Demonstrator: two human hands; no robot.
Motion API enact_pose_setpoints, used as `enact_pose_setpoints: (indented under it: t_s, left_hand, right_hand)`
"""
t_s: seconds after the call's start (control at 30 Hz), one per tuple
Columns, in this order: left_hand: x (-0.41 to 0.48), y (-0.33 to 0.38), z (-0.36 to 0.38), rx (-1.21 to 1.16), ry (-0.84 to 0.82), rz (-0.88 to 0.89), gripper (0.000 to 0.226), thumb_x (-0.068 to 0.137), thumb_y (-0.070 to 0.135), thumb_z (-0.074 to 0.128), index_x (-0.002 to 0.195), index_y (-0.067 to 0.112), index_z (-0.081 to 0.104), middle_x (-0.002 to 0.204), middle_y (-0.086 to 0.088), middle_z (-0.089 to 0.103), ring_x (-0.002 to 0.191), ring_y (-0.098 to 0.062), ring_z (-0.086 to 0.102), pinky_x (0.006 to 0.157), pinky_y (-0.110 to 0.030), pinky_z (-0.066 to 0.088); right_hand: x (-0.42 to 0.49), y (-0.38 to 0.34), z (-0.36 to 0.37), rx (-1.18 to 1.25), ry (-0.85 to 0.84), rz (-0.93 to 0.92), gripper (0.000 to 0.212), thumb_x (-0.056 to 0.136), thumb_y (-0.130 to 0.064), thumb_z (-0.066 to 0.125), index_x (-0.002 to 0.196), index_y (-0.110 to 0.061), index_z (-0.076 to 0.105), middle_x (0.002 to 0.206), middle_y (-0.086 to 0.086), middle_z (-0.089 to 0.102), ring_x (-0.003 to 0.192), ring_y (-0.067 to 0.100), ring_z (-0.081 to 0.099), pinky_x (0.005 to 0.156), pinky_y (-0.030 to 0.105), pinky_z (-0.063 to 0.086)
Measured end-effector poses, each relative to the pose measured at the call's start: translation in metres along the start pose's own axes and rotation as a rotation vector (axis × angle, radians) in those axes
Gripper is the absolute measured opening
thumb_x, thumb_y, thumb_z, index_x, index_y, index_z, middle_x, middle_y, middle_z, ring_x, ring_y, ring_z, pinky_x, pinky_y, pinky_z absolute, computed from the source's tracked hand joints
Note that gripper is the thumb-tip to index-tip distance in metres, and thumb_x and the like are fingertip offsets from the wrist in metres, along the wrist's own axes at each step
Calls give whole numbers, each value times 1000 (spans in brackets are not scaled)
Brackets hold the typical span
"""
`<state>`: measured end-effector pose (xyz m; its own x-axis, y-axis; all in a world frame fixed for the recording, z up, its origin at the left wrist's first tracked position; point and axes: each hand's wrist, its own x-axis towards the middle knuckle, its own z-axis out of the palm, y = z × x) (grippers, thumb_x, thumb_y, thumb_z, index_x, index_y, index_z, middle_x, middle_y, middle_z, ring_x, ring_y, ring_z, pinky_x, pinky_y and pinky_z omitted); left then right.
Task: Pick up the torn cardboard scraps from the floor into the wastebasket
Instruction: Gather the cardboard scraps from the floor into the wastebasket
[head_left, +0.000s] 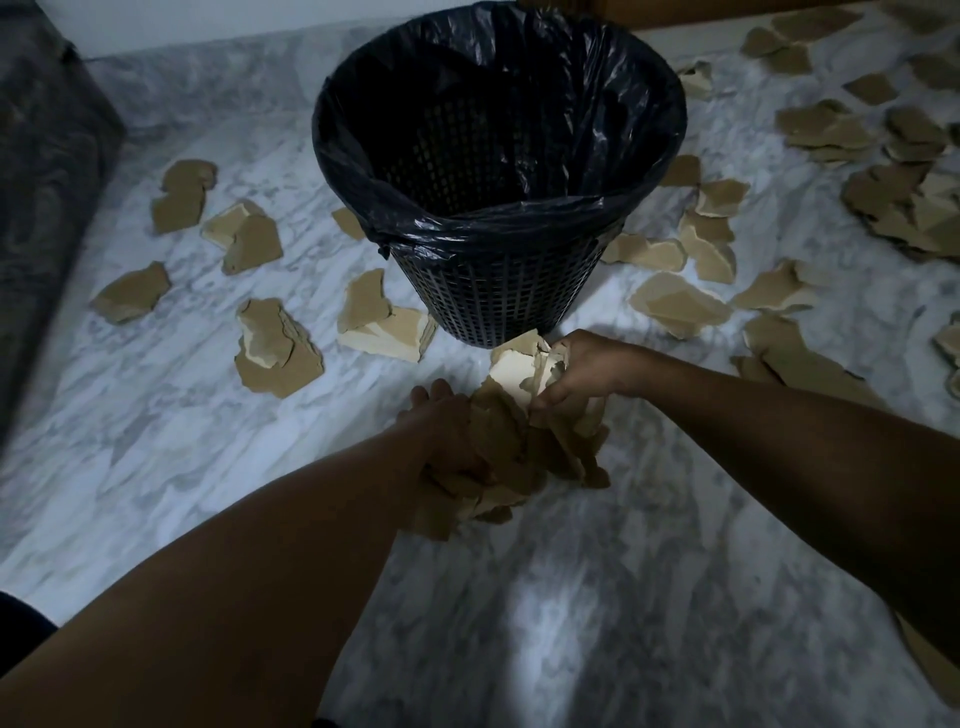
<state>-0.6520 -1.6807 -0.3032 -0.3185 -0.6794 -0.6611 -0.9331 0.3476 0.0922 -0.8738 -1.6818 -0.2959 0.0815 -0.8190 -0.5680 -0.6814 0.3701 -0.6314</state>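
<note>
1. Fingers (546, 401) of our right hand (584, 370) curl round the pale top pieces of a bundle of scraps (511, 447) and pinch them. Our left hand (441, 415) presses straight fingers, held together, against the bundle's other side; we judge this keeps pieces from slipping out.
2. We hold the bundle low, just in front of the wastebasket (493, 291), placed for a lift over its black liner (623, 130).
3. On both sides of the wastebasket, loose scraps (275, 353) litter the pale marbled floor (571, 597), thickest toward its far-right corner.
4. Dark furniture (47, 156) lines the floor's left edge, and the room is dim.
</note>
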Motion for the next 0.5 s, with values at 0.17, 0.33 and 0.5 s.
enact_pose_setpoints:
  t_s: [0.17, 0.33, 0.5]
  left_hand:
    - [-16, 4, -3, -23, 68, -2, 85, 60, 64, 76, 132, 30, 46, 131, -6, 37, 117, -29, 37, 93, -44, 44]
    - [-39, 16, 0, -194, 104, 6, 82, 45, 71, 72, 113, 28, 57, 115, 0, 51, 101, -23, 50, 80, -36, 49]
    - [-58, 40, 2, -183, 142, 57, 80, 59, 53, 78, 125, 20, 50, 118, -2, 47, 95, -22, 54, 76, -32, 47]
  right_hand:
    - [-14, 0, 5, 95, 37, -15, 32, 65, -16, 90, 85, -19, 65, 81, -4, 69, 78, 14, 64, 63, 20, 47]
    - [-42, 25, -16, 100, 73, 96, 68, 52, -32, 95, 108, -13, 63, 102, 3, 72, 96, 21, 68, 81, 30, 56]
    - [-82, 58, -52, 175, 158, 185, 98, 37, -44, 99, 121, -19, 56, 114, -6, 65, 108, 16, 61, 99, 36, 50]
